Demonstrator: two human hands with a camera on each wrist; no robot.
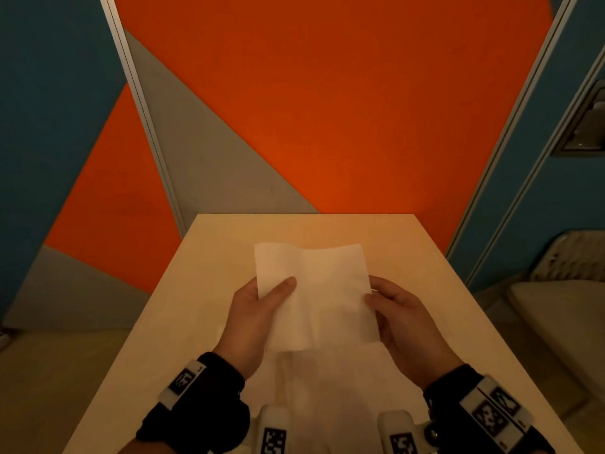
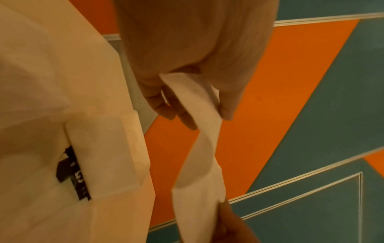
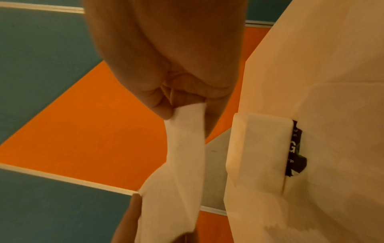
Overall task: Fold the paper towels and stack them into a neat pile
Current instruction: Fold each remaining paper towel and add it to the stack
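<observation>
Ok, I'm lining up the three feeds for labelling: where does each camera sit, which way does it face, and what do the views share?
Head: worn on the head, looking forward and down at the table; shows the left hand and right hand holding a paper towel, both wrists banded.
Left wrist: looks along the left hand at its fingers pinching the towel; the right hand shows at the bottom.
Right wrist: looks along the right hand at its fingers pinching the towel.
Shared: all three show the same towel stretched between both hands.
</observation>
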